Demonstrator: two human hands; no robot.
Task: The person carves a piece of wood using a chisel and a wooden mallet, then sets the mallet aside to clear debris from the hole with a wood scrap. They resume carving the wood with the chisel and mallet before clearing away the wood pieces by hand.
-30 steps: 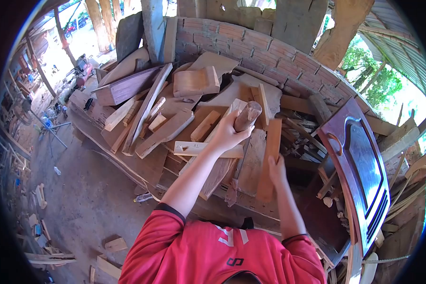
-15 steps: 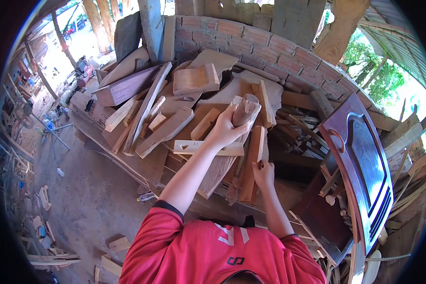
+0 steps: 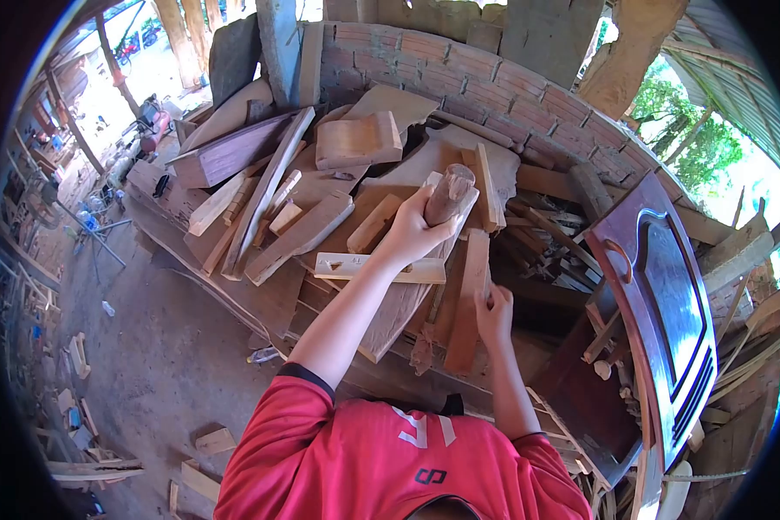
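My left hand [image 3: 413, 232] is wrapped round a short, rounded block of wood [image 3: 450, 192], whose cut end faces up. It rests at the upper end of a broad board [image 3: 400, 317], though the contact is partly hidden. Below my left wrist lies a pale strip of wood with cut-outs [image 3: 342, 266]. My right hand [image 3: 494, 314] is closed, thumb against fingers, just right of a narrow reddish plank [image 3: 470, 303]. Whatever it may hold is too small to make out.
Loose wood pieces, including a thick block [image 3: 358, 143] and a long batten [image 3: 273, 191], cover the bench. A brick wall [image 3: 459, 69] runs behind. At right leans a dark panelled door [image 3: 659, 286] with a handle. Offcuts [image 3: 215, 440] lie on the floor.
My right hand has shifted slightly right and down, off the narrow plank's edge. The plank's lower end has also moved a little right. My left hand keeps its grip on the rounded block.
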